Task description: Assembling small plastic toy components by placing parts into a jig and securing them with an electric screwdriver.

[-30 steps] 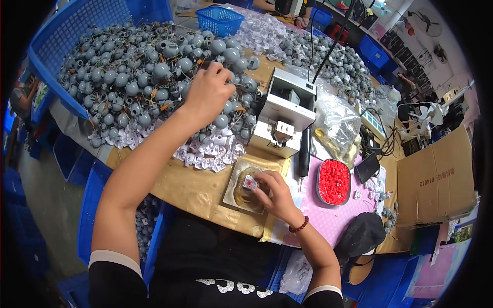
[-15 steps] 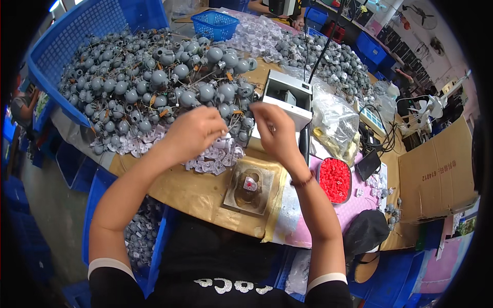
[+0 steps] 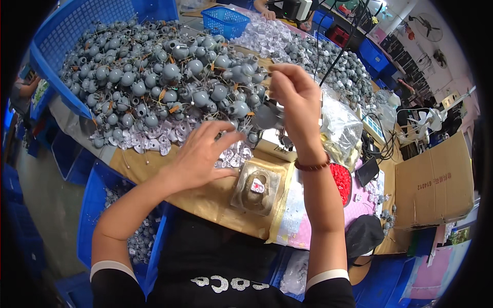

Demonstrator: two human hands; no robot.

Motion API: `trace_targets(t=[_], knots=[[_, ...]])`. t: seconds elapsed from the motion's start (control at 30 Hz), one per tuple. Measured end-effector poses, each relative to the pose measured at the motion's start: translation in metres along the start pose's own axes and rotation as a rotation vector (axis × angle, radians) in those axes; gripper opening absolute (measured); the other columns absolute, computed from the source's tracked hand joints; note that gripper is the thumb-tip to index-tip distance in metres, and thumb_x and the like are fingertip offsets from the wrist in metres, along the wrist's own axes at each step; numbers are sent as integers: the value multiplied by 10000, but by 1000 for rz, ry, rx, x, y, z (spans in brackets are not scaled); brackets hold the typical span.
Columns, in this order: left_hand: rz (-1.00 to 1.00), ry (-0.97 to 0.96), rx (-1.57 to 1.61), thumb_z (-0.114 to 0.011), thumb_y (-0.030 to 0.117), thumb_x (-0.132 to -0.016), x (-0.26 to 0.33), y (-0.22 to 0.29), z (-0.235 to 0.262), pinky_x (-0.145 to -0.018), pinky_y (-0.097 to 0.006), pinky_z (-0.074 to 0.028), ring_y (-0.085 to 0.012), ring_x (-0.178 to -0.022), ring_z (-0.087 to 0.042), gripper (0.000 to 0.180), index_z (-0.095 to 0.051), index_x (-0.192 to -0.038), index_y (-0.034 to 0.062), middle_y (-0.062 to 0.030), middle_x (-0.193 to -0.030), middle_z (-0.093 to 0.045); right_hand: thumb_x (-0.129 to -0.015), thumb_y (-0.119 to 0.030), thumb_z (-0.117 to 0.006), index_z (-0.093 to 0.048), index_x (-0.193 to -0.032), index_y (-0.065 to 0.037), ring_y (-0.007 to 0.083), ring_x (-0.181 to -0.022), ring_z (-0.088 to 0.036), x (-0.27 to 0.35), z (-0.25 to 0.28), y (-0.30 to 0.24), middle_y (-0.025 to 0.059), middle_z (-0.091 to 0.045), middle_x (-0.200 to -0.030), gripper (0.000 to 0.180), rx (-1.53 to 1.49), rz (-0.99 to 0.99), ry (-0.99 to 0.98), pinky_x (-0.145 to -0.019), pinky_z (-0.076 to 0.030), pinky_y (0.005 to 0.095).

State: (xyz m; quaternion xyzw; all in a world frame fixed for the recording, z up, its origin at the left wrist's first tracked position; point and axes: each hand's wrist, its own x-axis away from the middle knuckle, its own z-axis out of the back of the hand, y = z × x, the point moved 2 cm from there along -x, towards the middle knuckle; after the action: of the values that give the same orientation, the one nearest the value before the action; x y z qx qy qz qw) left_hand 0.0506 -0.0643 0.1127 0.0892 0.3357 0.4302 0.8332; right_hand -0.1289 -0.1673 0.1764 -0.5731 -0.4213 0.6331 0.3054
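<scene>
My right hand (image 3: 297,95) is raised beside the big pile, thumb and fingers pinched together. A blurred grey ball-shaped part (image 3: 267,117) hangs beneath it, apparently by a thin wire in the pinch; the wire itself is hard to see. My left hand (image 3: 200,156) is lower, palm down, its fingers spread and bent over small clear plastic pieces (image 3: 231,155); nothing shows in its grasp. Right of the left thumb, a square metal fixture (image 3: 246,201) lies on the brown-covered table. In its recess sits a small white plastic piece (image 3: 258,187) with a red spot.
A heap of wired grey ball parts (image 3: 133,84) spills from a tipped blue crate (image 3: 51,66). A white-and-black device (image 3: 277,141) is partly hidden behind my right hand. Red rings fill a tray (image 3: 351,187) near a cardboard box (image 3: 434,179). Another person's hand (image 3: 268,14) is at the far side.
My right hand has moved up and right, and a grey ball part now hangs under it. My left hand has gone lower, its fingers now spread. The whole view has shifted slightly.
</scene>
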Motion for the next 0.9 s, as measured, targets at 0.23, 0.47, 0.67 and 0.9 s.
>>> trace_targets(t=[0.23,0.47,0.67,0.9], knots=[[-36,406,345,-920,255,-714,20,66,-38,-1031,-461,-417,-377,-1227,-462,944,-370,-1462,85,-191,-1312,-471,-1026,13,-474,-484,-1403,59,239,-1148,-633,110,-3,-26,167,-618,-1279,380,-557,-226,-86,-1013,-508,367],[27,80,825,-780,54,-821,30,90,-48,-931,-368,-495,-265,-1075,-599,560,-514,-1314,49,-148,-1195,-581,-869,7,-697,-549,-1395,-55,172,-920,-588,162,64,3,57,-589,-1034,550,344,-194,-285,-857,-489,301],[388,-92,1339,-707,18,-880,42,92,-50,-912,-299,-517,-138,-1044,-622,474,-485,-1299,32,-102,-1211,-587,-951,-55,-684,-600,-1170,-28,159,-977,-613,196,80,36,70,-641,-1071,236,-222,-423,-367,-901,-488,312],[884,-75,1270,-680,80,-945,103,42,-90,-791,-242,-514,-87,-946,-614,341,-529,-1249,45,-60,-1165,-603,-924,-24,-706,-682,-1063,-27,139,-702,-653,202,89,51,41,-679,-873,141,-40,-780,-280,-589,-528,295]])
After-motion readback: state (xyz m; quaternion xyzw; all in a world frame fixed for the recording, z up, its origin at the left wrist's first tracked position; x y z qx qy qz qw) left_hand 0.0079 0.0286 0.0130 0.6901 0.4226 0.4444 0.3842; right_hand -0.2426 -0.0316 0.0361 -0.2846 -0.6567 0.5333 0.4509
